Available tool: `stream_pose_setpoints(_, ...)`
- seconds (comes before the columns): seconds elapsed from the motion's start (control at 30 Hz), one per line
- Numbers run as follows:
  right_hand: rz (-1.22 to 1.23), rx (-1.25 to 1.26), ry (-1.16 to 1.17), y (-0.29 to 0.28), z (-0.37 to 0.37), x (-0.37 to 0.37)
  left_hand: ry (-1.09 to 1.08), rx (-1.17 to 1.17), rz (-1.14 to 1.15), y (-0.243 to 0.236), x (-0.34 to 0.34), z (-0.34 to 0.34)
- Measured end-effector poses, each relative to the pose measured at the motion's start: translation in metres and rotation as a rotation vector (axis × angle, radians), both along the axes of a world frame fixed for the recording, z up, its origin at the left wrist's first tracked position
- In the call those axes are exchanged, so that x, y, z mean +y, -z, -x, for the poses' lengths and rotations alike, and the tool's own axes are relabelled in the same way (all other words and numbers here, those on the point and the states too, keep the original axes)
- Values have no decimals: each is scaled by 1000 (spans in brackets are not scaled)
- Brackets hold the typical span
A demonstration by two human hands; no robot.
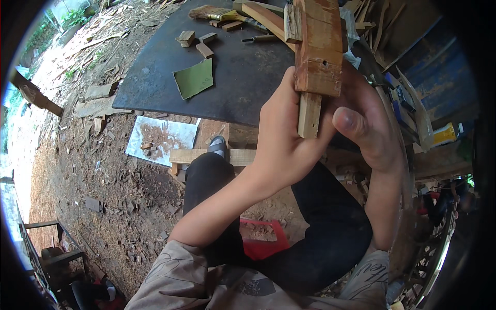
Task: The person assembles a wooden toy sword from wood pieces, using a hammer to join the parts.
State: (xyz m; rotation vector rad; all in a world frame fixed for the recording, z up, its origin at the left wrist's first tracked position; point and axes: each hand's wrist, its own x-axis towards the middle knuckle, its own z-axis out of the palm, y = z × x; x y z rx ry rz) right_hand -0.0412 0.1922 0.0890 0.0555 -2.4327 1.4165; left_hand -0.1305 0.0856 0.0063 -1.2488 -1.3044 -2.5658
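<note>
A thick reddish-brown wooden workpiece (319, 62) is raised over the near right part of the dark table. A small dark hole shows near its lower end. From that end a narrower, paler wooden tenon (309, 116) sticks out toward me. My left hand (284, 132) is closed on the workpiece from the left, its fingers mostly hidden behind the wood. From the right, my right hand (369, 121) wraps it too, fingers passing out of sight behind it, the thumb bent beside the tenon. A small wood block (292, 25) sits against the workpiece's left side.
On the dark table (155, 77) are a green sandpaper piece (194, 79), small wood offcuts (204, 50) and a paintbrush (217, 13). A pale sheet (160, 137) and scattered wood chips cover the ground. A red plastic stool (263, 243) shows between my legs.
</note>
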Motion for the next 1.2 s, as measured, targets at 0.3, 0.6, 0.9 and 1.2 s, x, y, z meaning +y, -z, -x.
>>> stream_pose_setpoints(0.3, 421, 2, 12, -2, 6, 1, -135, 344, 277, -7, -12, 2)
stream_pose_setpoints(0.6, 652, -1, 223, -3, -1, 9, -80, 359, 287, -8, -12, 9)
stream_pose_setpoints(0.9, 291, 7, 201, -9, -5, 8, 67, 225, 301, -11, -17, 6)
stream_pose_setpoints(1.2, 272, 71, 13, -10, 5, 2, 118, 55, 400, -8, -24, 4)
